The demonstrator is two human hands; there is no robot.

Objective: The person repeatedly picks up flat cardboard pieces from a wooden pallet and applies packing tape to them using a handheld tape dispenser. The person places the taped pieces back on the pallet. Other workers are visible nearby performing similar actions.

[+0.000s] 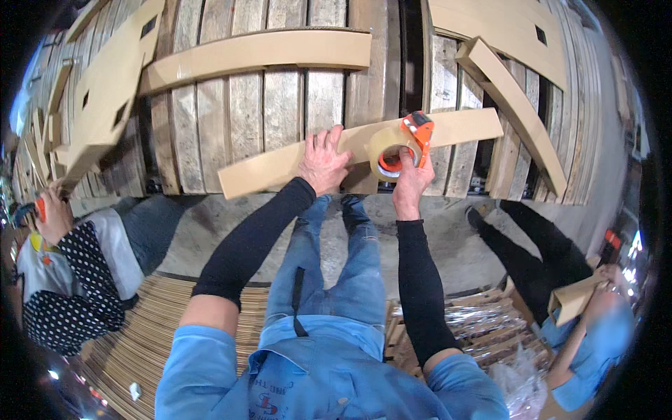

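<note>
Over the wooden pallet stack, from my remote seat:

Left hand: my left hand (323, 162) lies flat and open, fingers spread, pressing on the long cardboard strip (280, 168) near its middle.

Right hand: my right hand (411, 183) is closed around the handle of the orange tape dispenser (400, 148), whose brown tape roll sits against the strip just right of the left hand.

Strip position: the strip lies tilted across the pallet boards (280, 105), its left end lower and nearer me, its right end higher, close to a dark gap between two pallets.

Edges: the strip's near long edge overhangs the front edge of the pallet stack around where my hands meet it; its far edge runs clean over the slats.

Neighbours above: a curved cardboard piece (259, 52) lies well apart from the strip, further up the boards; another angled piece (518, 105) rests to the right, near the strip's right end but not touching as far as I can see.

Open room: bare slats lie between the strip and the curved piece; concrete floor (448, 231) shows below my hands.

Sides: a person in a dotted sleeve (63, 294) crouches at the left, another person (595, 329) holding cardboard at the right, both well apart from my hands.
</note>
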